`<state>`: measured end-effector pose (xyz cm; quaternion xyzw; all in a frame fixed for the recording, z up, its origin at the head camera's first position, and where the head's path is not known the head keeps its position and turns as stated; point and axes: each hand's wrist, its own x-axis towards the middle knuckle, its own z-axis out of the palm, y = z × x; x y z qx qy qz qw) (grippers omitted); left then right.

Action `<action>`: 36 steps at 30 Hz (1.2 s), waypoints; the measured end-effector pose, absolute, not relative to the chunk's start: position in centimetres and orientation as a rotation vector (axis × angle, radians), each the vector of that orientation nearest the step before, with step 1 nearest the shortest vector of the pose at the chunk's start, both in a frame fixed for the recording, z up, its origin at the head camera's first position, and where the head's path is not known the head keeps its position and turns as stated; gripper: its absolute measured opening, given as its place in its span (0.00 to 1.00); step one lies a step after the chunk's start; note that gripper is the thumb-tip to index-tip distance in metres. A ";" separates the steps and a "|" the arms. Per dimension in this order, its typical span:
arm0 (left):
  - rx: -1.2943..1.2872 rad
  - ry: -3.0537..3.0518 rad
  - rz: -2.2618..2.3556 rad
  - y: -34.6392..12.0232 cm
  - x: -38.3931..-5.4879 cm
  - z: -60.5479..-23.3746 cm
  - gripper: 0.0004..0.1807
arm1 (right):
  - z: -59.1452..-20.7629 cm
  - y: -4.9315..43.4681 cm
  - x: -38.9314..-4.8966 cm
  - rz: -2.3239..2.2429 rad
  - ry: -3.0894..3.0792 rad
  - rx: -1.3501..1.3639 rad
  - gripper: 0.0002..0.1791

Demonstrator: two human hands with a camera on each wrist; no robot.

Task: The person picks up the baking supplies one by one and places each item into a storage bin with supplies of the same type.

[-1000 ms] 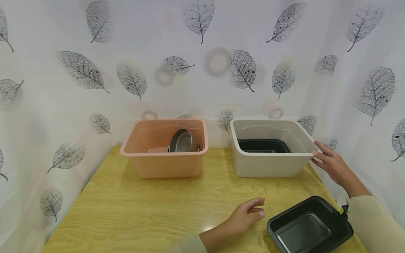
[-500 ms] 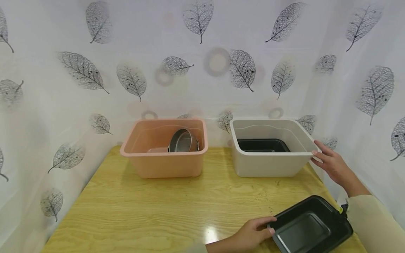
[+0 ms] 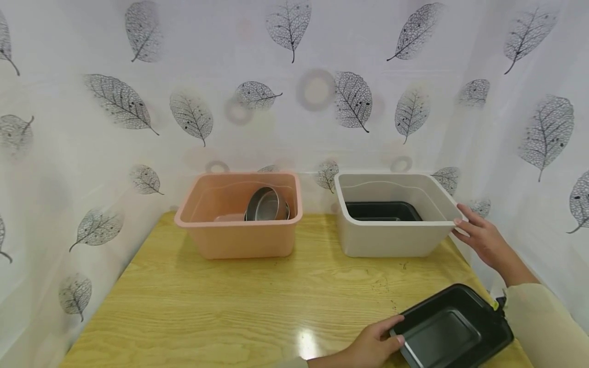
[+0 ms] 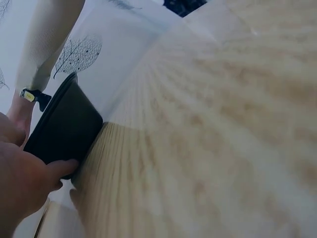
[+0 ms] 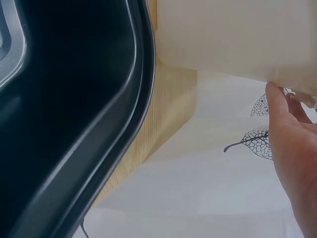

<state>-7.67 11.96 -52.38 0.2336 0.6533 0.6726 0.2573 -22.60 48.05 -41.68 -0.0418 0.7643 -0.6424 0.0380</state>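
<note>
My left hand grips the left side of a black rectangular baking pan, thumb at the rim and fingers against the outer wall. In the left wrist view the pan leans above the wood-grain table. My right hand holds the right front corner of a white plastic bin, fingers at its rim. A second black pan lies inside that bin, its lower part hidden by the front wall. The right wrist view shows the first pan close up and the bin's wall.
A peach plastic bin stands to the left at the back of the table, with round metal pans inside it. A leaf-printed white curtain hangs behind and along both sides.
My left hand has moved right and toward me to the black pan and taken hold of its left side. The right hand stays on the white bin's corner.
</note>
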 end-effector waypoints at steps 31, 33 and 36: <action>0.227 1.417 2.157 10.4 -9.9 -51.9 0.23 | -41.5 48.2 -22.3 -2.083 2.244 -0.237 0.40; 0.227 1.404 2.150 10.0 -10.2 -51.7 0.24 | -41.5 48.2 -22.3 -2.069 2.256 -0.244 0.40; 0.244 1.398 2.144 9.2 -10.5 -51.5 0.24 | -41.5 48.1 -22.4 -2.057 2.263 -0.248 0.40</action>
